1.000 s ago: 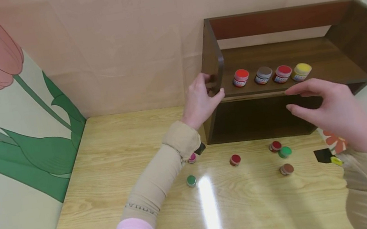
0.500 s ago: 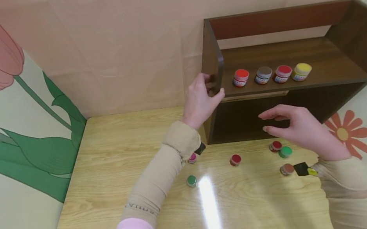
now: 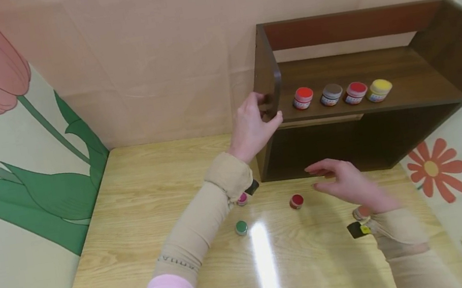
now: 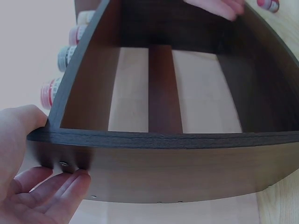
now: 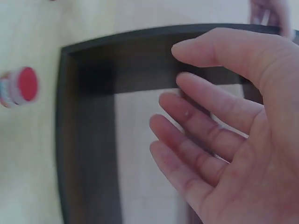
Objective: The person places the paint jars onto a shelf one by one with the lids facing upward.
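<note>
Wooden table (image 3: pixel 143 217): left hand (image 3: pixel 251 128) grips shelf (image 3: pixel 267 76) side.

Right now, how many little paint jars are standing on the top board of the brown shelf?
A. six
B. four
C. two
B: on the top board of the brown shelf four paint jars stand in a row, with lids of red, brown, dark red and yellow; the other jars are down on the table.
</note>
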A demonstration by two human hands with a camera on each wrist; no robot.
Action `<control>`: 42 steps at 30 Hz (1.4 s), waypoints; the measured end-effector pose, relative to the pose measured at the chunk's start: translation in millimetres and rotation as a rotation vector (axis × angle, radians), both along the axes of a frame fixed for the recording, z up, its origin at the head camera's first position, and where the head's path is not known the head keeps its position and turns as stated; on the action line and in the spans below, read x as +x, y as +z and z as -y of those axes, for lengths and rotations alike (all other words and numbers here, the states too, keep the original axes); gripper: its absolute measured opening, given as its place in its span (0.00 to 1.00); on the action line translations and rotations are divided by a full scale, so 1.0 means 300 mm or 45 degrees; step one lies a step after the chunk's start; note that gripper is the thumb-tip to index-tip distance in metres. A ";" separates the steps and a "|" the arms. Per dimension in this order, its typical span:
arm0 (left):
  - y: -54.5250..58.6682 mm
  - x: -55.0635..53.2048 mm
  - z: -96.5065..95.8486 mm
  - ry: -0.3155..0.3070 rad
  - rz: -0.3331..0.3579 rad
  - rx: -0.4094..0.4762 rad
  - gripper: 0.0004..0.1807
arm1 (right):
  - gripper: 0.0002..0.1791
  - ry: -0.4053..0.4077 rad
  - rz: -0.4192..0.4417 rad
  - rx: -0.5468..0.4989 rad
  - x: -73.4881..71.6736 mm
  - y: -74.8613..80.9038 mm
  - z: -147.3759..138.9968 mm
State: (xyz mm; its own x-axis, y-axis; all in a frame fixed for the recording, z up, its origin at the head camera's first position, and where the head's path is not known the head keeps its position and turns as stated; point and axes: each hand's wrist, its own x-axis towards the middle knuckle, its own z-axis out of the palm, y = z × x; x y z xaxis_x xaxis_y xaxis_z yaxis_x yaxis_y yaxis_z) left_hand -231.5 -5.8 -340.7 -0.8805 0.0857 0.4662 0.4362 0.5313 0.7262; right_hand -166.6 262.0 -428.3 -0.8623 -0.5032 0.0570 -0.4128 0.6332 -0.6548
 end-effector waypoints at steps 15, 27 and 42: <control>0.000 0.004 0.003 0.015 -0.005 0.002 0.23 | 0.28 -0.012 0.209 -0.008 0.005 -0.243 0.034; 0.002 0.004 0.004 0.019 -0.011 -0.003 0.23 | 0.35 -0.085 0.246 -0.062 0.001 -0.381 0.042; 0.001 0.005 0.003 0.009 -0.011 0.007 0.22 | 0.32 -0.193 0.193 -0.065 0.021 -0.432 0.070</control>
